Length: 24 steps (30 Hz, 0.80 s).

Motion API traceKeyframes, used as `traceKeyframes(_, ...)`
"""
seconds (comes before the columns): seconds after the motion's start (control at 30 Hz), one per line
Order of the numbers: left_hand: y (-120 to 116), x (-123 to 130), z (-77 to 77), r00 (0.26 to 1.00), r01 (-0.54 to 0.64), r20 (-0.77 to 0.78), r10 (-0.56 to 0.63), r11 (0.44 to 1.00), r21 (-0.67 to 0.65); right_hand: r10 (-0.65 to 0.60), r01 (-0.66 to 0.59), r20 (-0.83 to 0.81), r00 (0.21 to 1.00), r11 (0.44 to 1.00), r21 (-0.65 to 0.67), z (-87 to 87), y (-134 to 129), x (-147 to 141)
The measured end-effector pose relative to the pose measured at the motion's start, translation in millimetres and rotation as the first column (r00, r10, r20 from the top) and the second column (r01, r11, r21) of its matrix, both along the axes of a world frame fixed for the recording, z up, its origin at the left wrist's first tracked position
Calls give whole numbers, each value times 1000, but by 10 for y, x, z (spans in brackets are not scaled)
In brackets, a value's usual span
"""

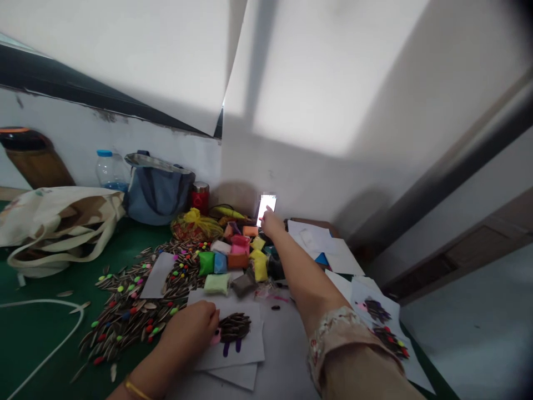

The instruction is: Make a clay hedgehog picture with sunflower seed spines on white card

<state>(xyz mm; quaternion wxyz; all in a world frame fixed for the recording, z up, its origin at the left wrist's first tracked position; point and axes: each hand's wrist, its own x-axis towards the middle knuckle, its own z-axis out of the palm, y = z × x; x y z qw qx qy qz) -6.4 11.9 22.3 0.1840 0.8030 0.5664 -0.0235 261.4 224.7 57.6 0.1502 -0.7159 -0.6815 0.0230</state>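
Observation:
My right hand (272, 222) is stretched far forward, its index finger at the lit screen of a phone (266, 206) leaning near the wall. The other fingers look curled. My left hand (194, 328) rests closed on white paper (250, 356), beside a hedgehog picture (235, 328) with a seed-covered back, a pink face and purple legs. Whether anything is between its fingers is hidden. Packets of coloured clay (238, 260) lie between the hands and the phone. Left of the paper is a spread of striped seeds (129, 319) mixed with small coloured balls.
Along the back stand a blue bag (156, 189), a bottle (109, 169) and a red jar (200, 197). A cream bag (62, 222) and white cable (54, 355) are left. More seed pictures (377, 311) lie right.

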Motion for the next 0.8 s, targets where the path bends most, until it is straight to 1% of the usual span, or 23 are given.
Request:
traceKeyframes(0.13, 12, 7, 1, 999, 10, -30, -11, 1000, -14, 1, -1, 2, 1000, 1000, 12, 60, 120, -81)
traceKeyframes(0.3, 13, 6, -8, 999, -6, -37, 6, 1000, -3, 3, -3, -17, 1000, 1000, 23, 113, 229, -175)
traceKeyframes(0.4, 15, 4, -13, 999, 9, -38, -10, 1000, -9, 10, -9, -38, 999, 999, 33, 116, 239, -193)
traceKeyframes(0.5, 21, 5, -13, 999, -5, -32, 5, 1000, -8, 22, -19, -65, 998, 999, 51, 111, 190, -185)
traceKeyframes(0.6, 25, 4, -8, 999, -13, -30, 12, 1000, -16, 37, -29, -99, 994, 996, 84, 123, 64, -188)
traceKeyframes(0.67, 22, 1, -6, 1000, -7, -27, 6, 1000, -14, 60, -45, -125, 990, 992, 119, 147, -83, -218)
traceKeyframes(0.73, 16, -3, -5, 1000, 2, -26, -2, 1000, -1, 93, -69, -154, 984, 985, 157, 176, -308, -271)
traceKeyframes(0.8, 12, -5, -8, 1000, 13, -25, -13, 1000, 10, 137, -103, -182, 974, 977, 186, 185, -629, -334)
